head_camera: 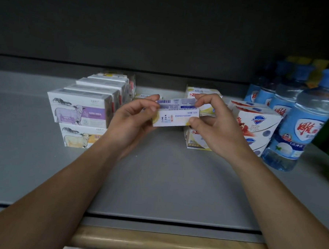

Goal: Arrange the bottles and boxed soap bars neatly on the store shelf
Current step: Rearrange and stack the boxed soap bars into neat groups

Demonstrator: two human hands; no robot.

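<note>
Both hands hold one white and yellow soap box (176, 113) above the grey shelf (157, 181), barcode side up. My left hand (129, 120) grips its left end; my right hand (215, 123) pinches its right end between thumb and fingers. Behind it sits a stack of yellow soap boxes (196, 143), partly hidden by my right hand. To the right stand red and white soap boxes (259, 119), stacked. Blue-labelled clear bottles (296, 131) line the far right. On the left, goat-milk soap boxes (80, 110) stand in stacked rows.
The shelf's dark back wall (164, 38) rises behind the goods. A wooden rail (169, 242) runs along the front edge. Another small box (144, 96) lies behind my left fingers. Bare shelf surface lies in front of the boxes.
</note>
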